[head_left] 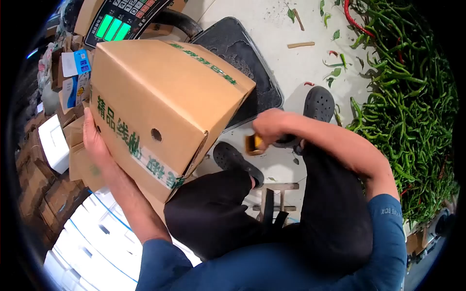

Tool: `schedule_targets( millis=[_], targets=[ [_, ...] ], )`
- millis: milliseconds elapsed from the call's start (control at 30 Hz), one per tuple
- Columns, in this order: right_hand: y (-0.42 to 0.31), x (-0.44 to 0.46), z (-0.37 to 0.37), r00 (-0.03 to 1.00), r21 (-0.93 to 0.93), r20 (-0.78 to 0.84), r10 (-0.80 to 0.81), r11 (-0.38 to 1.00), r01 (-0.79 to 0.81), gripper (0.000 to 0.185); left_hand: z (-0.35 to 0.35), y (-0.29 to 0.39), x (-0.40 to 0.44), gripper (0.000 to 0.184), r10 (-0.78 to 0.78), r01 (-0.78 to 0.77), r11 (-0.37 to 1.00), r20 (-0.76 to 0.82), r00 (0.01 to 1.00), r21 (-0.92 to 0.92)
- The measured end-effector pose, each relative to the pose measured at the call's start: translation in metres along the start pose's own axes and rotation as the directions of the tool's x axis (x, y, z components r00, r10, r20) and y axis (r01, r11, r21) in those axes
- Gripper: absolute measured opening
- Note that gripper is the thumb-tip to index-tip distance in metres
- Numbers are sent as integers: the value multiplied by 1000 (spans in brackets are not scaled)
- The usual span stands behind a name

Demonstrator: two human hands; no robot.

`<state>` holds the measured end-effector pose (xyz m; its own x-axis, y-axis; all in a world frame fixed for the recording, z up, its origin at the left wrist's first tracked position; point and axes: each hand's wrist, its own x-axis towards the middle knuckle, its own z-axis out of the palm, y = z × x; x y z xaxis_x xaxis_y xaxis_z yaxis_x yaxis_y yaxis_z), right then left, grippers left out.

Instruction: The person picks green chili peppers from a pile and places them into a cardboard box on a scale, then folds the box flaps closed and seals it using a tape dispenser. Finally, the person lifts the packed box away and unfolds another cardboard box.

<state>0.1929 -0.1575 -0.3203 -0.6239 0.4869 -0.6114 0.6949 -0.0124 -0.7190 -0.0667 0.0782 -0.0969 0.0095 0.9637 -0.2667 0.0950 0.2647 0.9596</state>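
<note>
A large cardboard box [160, 87] with green printed lettering and a round hole in its side leans tilted between the scale's black platform [233, 43] and my thigh. Patterned green-lettered tape [208, 65] runs over its top, and another strip crosses its lower side. My left hand [96, 138] grips the box at its left side, with part of the fingers hidden. To the right of the box, apart from it, my right hand [272, 127] is closed around a small yellow-and-brown object [253, 144], blurred, its kind unclear.
Green chili peppers [403, 111] lie heaped along the right. A scale display [119, 24] glows green at the top left. White foam boxes [92, 233] and flattened cardboard [43, 184] stand on the left. A small wooden stool [276, 186] is between my legs; leaves litter the floor.
</note>
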Motion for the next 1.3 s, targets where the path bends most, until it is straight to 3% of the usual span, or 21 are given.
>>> schedule_targets(
  millis=[33,100,167,233,300,333,433,467,500,533,567,600,633,667,733,767,800,900,933,1033,1300],
  targets=[
    [16,-12,3,997,-18,67,49,999,-48,59,-3,-1,1,35,-2,2,1000,12,1000,2],
    [54,-57,0,990,307,-60,131,946,-106,64,-7,0,3,36,-2,1,1000,45,999,17],
    [86,-91,-6,904,552,-364,225,834,15,57,-11,-1,6,38,3,-6,999,70,998,36],
    [107,-98,-15,746,788,-550,375,528,316,54,-14,-1,7,39,9,-13,999,86,996,50],
    [128,-79,-40,598,793,-590,543,527,305,52,-14,0,8,40,13,-19,998,99,995,67],
    [133,-67,-52,473,761,-641,605,582,287,42,-13,1,8,40,33,-42,995,107,994,85],
    [184,-24,-64,410,740,-658,631,643,198,46,-15,1,4,40,55,-70,992,129,990,108],
    [186,-15,-63,175,574,-803,569,818,-30,45,-16,1,3,40,44,-57,995,142,989,85],
    [171,-13,-68,-26,389,-916,401,869,-307,44,-16,0,3,40,33,-43,997,156,987,62],
    [155,-12,-70,-206,307,-943,260,919,-246,34,-14,-1,3,40,33,-43,997,156,987,65],
    [129,-14,-75,-242,208,-955,172,970,-129,28,-14,-1,3,40,34,-46,996,152,988,73],
    [99,-7,-71,-259,134,-955,145,989,60,24,-15,-1,3,41,38,-51,995,147,988,84],
    [61,-12,-60,-145,73,-983,117,958,278,28,-14,0,3,41,46,-60,993,145,988,98],
    [24,-5,-49,-38,235,-957,286,849,473,38,-15,1,2,42,55,-72,991,144,988,117],
    [-21,24,-36,88,436,-849,522,595,676,47,-18,0,0,42,87,-114,977,147,985,183],
    [-23,36,-35,311,625,-685,659,310,717,55,-18,-1,-3,43,94,-121,970,133,987,211],
    [-20,41,-37,321,627,-648,690,245,740,58,-15,-3,-10,43,96,-119,965,108,990,233],
    [-4,48,-48,309,594,-524,794,81,801,67,8,-5,-45,45,-86,87,996,-127,988,3],
    [5,56,-54,150,562,-469,870,163,811,62,20,-7,-63,45,-72,72,997,-145,987,-9],
    [19,60,-59,163,601,-381,910,110,791,62,41,-11,-98,45,-50,49,999,-200,979,-10],
    [65,77,-29,-7,648,-569,823,453,613,52,33,-17,-90,45,47,15,989,-404,913,149]
  ],
)
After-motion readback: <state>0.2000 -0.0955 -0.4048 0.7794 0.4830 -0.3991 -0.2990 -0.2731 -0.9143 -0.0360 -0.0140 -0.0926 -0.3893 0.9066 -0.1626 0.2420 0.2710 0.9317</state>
